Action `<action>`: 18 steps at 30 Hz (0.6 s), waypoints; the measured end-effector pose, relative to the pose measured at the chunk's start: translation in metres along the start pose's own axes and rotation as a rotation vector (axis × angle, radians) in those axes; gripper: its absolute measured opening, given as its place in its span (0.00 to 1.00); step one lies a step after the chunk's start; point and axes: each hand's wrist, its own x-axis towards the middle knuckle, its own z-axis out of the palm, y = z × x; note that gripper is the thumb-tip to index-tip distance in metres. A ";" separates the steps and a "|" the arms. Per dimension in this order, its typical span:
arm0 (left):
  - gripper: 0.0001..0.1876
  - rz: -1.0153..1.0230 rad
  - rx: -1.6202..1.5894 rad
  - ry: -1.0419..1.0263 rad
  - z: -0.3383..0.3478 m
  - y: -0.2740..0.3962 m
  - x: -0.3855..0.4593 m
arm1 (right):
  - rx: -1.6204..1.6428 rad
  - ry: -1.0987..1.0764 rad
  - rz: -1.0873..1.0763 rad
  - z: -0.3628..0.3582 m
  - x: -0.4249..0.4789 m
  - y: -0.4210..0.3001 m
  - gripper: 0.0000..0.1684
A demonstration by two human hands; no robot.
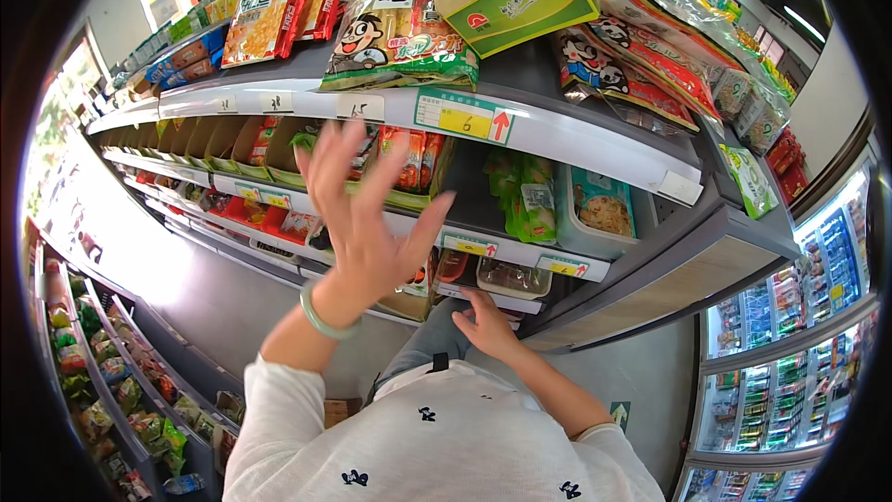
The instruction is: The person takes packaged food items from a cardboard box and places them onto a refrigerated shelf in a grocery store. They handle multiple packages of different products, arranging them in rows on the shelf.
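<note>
With fingers spread and nothing in it, my left hand (362,223) is raised in front of the shelf edge, a pale green bangle on its wrist. Lower and to the right, my right hand (486,324) hangs near the lower shelf with its fingers apart, holding nothing. Above my left hand lies a large green-edged bag of rice crackers (404,28) on the top shelf. An open green cardboard box (526,7) leans beside it. Green snack packets (526,199) and a plastic bin (603,209) stand on the shelf below, right of my left hand.
Red snack bags (268,17) stand at the top left, and panda-printed red bags (641,63) lie at the top right. A row of cardboard display boxes (244,146) fills the second shelf. Another snack shelf (125,376) runs along the lower left; drinks coolers (780,362) stand at right.
</note>
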 end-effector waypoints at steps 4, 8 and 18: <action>0.27 0.070 0.127 0.028 0.031 0.008 0.107 | 0.012 -0.050 -0.013 0.002 -0.012 -0.007 0.29; 0.23 0.235 0.233 -0.188 0.040 0.030 0.171 | -0.028 -0.035 0.020 -0.006 -0.035 -0.007 0.29; 0.05 0.424 0.157 0.087 0.030 0.078 0.113 | 0.056 0.112 0.159 -0.013 -0.089 0.053 0.25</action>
